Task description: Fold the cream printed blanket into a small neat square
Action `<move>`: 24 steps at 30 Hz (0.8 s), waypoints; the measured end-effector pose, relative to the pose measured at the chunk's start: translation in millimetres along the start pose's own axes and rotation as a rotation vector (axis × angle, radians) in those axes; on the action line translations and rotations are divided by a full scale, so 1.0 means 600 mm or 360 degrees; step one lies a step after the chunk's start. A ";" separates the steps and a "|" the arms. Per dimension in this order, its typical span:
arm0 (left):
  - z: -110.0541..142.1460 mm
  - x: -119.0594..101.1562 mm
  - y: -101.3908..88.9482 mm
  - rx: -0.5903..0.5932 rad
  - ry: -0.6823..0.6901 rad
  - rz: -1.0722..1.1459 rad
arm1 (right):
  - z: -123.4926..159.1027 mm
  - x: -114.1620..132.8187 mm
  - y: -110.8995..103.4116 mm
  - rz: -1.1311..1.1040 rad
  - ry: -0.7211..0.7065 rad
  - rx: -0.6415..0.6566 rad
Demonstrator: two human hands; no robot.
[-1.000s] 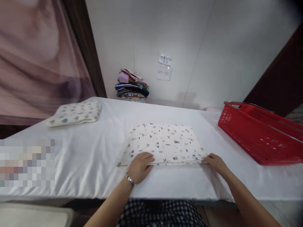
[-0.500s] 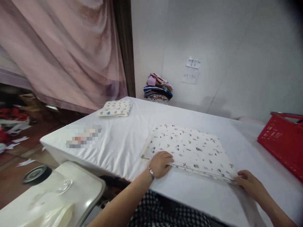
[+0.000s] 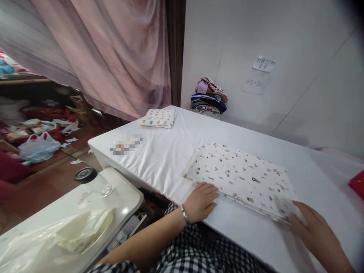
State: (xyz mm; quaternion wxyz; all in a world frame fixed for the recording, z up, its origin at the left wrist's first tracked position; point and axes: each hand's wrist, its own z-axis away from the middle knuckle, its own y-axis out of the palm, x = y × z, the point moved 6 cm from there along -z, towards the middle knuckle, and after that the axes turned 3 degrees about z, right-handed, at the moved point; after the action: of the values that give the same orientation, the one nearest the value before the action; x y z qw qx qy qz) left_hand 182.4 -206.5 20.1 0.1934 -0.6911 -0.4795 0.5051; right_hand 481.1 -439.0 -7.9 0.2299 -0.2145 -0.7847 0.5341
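A folded white cloth with small printed motifs [image 3: 239, 176] lies flat on the white-covered table [image 3: 167, 155]. My left hand [image 3: 200, 201], a bracelet on its wrist, rests flat at the cloth's near left corner with its fingers stretched over the edge. My right hand [image 3: 313, 229] is at the near right corner, fingers touching the cloth's edge, blurred by motion.
A second folded printed cloth [image 3: 158, 118] lies at the table's far left corner. A stack of folded clothes [image 3: 209, 98] sits against the wall. A red basket's edge [image 3: 357, 184] shows at the right. A white side table with a plastic bag [image 3: 57, 235] stands to my left.
The view has swung left, so the red basket has almost left the frame. Both hands stay at the cloth's near corners; the right hand has shifted slightly and is blurred.
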 end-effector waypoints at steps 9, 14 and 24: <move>0.072 0.115 -0.111 -0.0642 -0.0948 -0.0399 | -0.051 0.260 0.025 -0.0227 -0.0600 0.0162; 0.076 0.142 -0.107 -0.0489 -0.1135 -0.0370 | -0.048 0.283 0.069 -0.0015 -0.0665 0.0319; 0.059 0.150 -0.095 -0.0479 -0.1061 -0.0188 | -0.040 0.282 0.072 0.0049 -0.0683 0.0297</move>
State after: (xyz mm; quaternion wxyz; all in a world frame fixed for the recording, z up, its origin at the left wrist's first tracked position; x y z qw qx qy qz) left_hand 127.1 -110.4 2.1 -0.0485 -0.4803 -0.6242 0.6143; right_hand 363.5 -308.3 -18.3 0.0684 -0.0859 -0.7595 0.6412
